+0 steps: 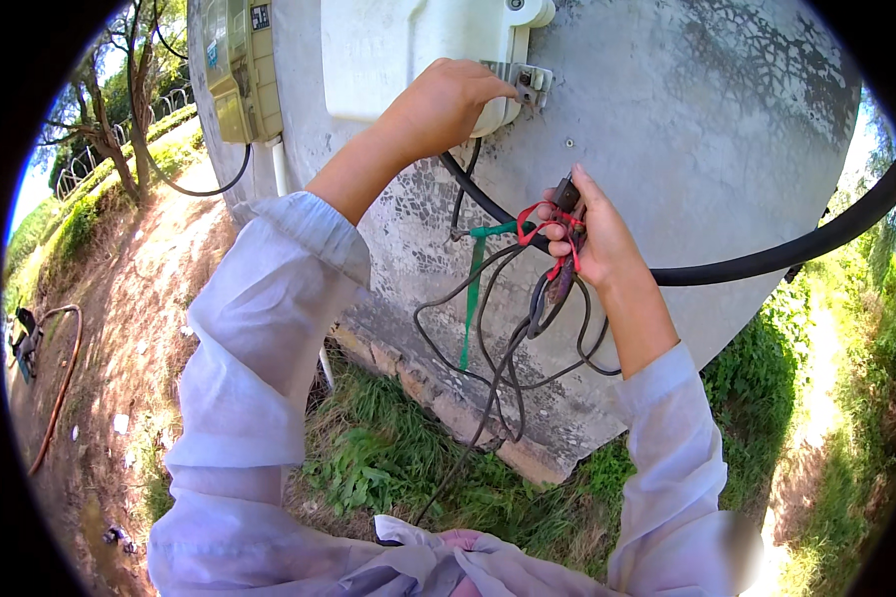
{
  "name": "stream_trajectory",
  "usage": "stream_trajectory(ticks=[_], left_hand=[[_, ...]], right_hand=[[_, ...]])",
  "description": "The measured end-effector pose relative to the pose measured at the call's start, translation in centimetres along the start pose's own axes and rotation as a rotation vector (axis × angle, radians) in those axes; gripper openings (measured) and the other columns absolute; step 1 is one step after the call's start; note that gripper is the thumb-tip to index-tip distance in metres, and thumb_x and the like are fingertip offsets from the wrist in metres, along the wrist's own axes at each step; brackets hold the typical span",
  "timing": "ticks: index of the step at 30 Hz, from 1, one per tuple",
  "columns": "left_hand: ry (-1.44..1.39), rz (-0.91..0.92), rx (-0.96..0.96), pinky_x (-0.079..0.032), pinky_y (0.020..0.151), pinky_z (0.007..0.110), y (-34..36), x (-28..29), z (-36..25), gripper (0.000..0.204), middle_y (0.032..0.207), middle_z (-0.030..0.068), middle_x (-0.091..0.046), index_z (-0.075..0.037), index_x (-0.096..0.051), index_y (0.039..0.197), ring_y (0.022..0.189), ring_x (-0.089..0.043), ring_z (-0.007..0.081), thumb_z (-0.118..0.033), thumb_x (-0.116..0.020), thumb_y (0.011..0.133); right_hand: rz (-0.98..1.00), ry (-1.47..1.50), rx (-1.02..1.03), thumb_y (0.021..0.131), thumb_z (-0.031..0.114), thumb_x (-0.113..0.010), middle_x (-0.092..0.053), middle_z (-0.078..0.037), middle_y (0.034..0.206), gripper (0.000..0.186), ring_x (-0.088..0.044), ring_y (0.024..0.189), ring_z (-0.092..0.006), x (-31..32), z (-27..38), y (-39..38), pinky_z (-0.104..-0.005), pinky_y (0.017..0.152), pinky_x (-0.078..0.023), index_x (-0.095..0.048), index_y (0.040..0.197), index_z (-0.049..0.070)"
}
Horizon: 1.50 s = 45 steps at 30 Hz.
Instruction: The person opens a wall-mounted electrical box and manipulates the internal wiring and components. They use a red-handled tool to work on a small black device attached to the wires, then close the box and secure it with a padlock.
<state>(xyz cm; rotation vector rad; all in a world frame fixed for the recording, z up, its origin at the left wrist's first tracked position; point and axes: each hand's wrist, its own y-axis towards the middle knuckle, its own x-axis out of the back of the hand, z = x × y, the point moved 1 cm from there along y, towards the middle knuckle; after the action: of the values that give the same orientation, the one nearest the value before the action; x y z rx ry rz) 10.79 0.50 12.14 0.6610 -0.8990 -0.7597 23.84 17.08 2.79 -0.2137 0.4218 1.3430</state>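
Note:
On the right side of a white plastic box (393, 50), my left hand (443, 104) is closed, its fingertips at a small metal latch (533, 85). The underside of that grip is hidden. Lower and to the right, my right hand (605, 239) is wrapped round a bundle of thin black cables (513, 348). A dark plug-like end (565, 193) sticks up from its fingers, and a red strap or wire (530, 221) loops round them. The cables hang in loose loops below. Green tape (473, 289) dangles beside them from a thick black cable (767, 264).
The box is mounted on a weathered grey wall (707, 149) with a stone ledge (448, 398) at its foot. A yellowish meter-like box (244, 70) hangs at the left. Grass (388, 458) grows below. A brown hose (58, 388) lies on the slope at far left.

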Motion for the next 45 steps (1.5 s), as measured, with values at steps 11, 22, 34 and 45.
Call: stream_trajectory(ticks=[11, 22, 34, 45], left_hand=[[0.237, -0.387, 0.186, -0.045, 0.081, 0.034, -2.9, 5.1, -2.8, 0.032, 0.107, 0.0072, -0.059, -0.014, -0.060, 0.107, 0.098, -0.055, 0.0246, -0.009, -0.062, 0.076], [0.534, -0.117, 0.241, -0.027, 0.096, 0.055, -3.1, 4.3, -5.0, 0.071, 0.136, 0.0063, -0.035, -0.023, -0.039, 0.130, 0.126, -0.031, 0.0257, -0.028, -0.072, 0.067], [0.557, -0.186, 0.290, -0.029, 0.094, 0.054, -6.7, 8.1, -1.8, 0.029, 0.122, 0.0024, -0.049, -0.018, -0.058, 0.096, 0.120, -0.041, 0.0226, -0.019, -0.068, 0.069], [0.348, -0.414, 0.408, -0.037, 0.091, 0.045, -13.5, 12.3, 0.9, 0.031, 0.117, 0.0107, -0.053, -0.006, -0.056, 0.099, 0.113, -0.047, 0.0311, -0.006, -0.064, 0.068]], right_hand=[[-0.084, -0.004, 0.017, 0.083, 0.043, -0.056, -0.052, -0.006, 0.064, 0.037, -0.049, 0.050, -0.0148, -0.2, 0.1, -3.1, -0.0245, 0.041, -0.034, -0.048, 0.071, 0.008], [-0.076, -0.163, 0.059, 0.083, 0.026, -0.051, -0.054, -0.004, 0.067, 0.020, -0.051, 0.055, -0.0120, -2.7, -1.0, 1.5, -0.0279, 0.043, -0.036, -0.052, 0.083, 0.006], [-0.293, -1.554, 1.026, 0.075, 0.016, -0.055, -0.062, -0.014, 0.074, 0.011, -0.060, 0.071, -0.0334, -8.4, 2.6, 8.3, -0.0418, 0.062, -0.047, -0.060, 0.079, 0.007], [-0.120, -2.011, 1.076, 0.072, 0.011, -0.051, -0.063, -0.015, 0.080, 0.013, -0.061, 0.075, -0.0334, -15.4, 4.4, 14.8, -0.0415, 0.065, -0.050, -0.062, 0.079, 0.008]])
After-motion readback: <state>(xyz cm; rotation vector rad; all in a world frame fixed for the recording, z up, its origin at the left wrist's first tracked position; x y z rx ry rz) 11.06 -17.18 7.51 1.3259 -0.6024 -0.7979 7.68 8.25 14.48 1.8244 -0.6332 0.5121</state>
